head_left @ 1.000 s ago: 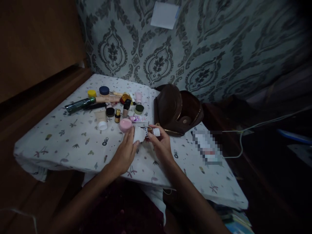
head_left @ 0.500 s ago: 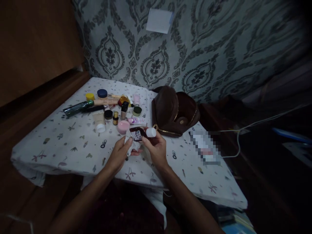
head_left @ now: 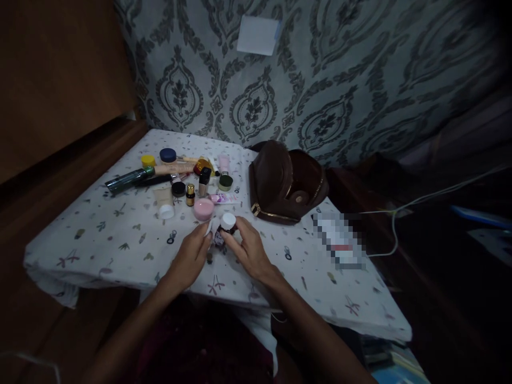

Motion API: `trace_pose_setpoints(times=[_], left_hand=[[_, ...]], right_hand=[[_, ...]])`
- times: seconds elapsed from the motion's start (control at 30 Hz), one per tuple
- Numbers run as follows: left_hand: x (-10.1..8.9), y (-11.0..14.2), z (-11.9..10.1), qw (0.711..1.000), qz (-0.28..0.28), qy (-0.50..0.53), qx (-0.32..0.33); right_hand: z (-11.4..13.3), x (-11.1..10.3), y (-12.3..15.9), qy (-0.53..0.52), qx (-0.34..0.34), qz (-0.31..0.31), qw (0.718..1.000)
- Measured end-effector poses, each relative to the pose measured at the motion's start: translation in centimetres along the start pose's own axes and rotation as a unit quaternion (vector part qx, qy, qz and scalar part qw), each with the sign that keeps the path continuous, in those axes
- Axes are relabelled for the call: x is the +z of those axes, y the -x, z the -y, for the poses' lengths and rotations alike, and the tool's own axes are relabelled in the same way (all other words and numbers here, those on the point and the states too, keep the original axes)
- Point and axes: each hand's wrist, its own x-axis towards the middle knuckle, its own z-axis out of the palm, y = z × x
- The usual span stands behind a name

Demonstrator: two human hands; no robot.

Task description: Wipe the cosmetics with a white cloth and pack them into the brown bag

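Note:
A dark bottle with a white cap [head_left: 228, 221] and a patterned label is in my right hand [head_left: 250, 248], its cap tilted up toward me. My thumb lies along the near side of the bottle and my fingers curl round its right side. Left of it, my left hand [head_left: 192, 252] is closed on a white wipe [head_left: 209, 228], pressed near the bottle's label; most of the wipe is hidden by my fingers. Just beyond the hands sits a round pink jar [head_left: 204, 209], with a pink and white tube [head_left: 225, 198] behind it.
A brown handbag [head_left: 272, 184] stands unzipped at the back right of the table [head_left: 132, 261]. Several cosmetics, including a green bottle [head_left: 128, 180], a beige tube [head_left: 164, 202] and a small gold-capped bottle [head_left: 190, 195], lie at back left. A blurred-out flat object [head_left: 340, 240] and a white cable [head_left: 396, 229] are at right.
The bottle has turned from lying sideways, cap to the right, to cap up toward me. My right hand has shifted left with it, and less of the wipe shows.

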Motion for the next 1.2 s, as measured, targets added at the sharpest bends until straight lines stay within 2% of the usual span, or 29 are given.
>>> trace_pose_setpoints(times=[0.13, 0.23, 0.4, 0.53, 0.7, 0.8, 0.93, 1.2], left_hand=[[-0.9, -0.1, -1.8, 0.999, 0.008, -0.027, 0.018], [-1.5, 0.1, -2.6, 0.995, 0.011, -0.079, 0.06], [-1.7, 0.2, -2.6, 0.962, 0.047, -0.22, 0.154], [-1.6, -0.3, -3.1, 0.952, 0.049, -0.271, 0.134], [-1.9, -0.8, -4.5, 0.976, 0.057, -0.192, 0.087], [-1.9, -0.9, -4.7, 0.989, 0.067, -0.122, 0.057], [-1.2, -0.9, -3.9, 0.995, 0.072, -0.067, 0.011], [0.3, -0.3, -2.3, 0.997, 0.074, -0.02, -0.014]], right_hand=[[0.2, 0.0, 0.0, 0.027, -0.019, 0.045, 0.998], [0.1, 0.2, 0.1, 0.054, -0.023, 0.053, 0.997], [-0.3, 0.5, 0.2, 0.107, -0.046, 0.061, 0.991], [-0.4, 0.4, 0.2, 0.115, -0.072, 0.074, 0.988], [-0.3, -0.8, 0.3, 0.086, -0.1, 0.119, 0.984], [-0.5, -1.6, 0.5, 0.037, -0.091, 0.114, 0.989], [-1.0, -2.5, 1.1, -0.022, -0.067, 0.091, 0.993], [-2.1, -3.2, 1.6, -0.106, -0.023, 0.085, 0.99]])
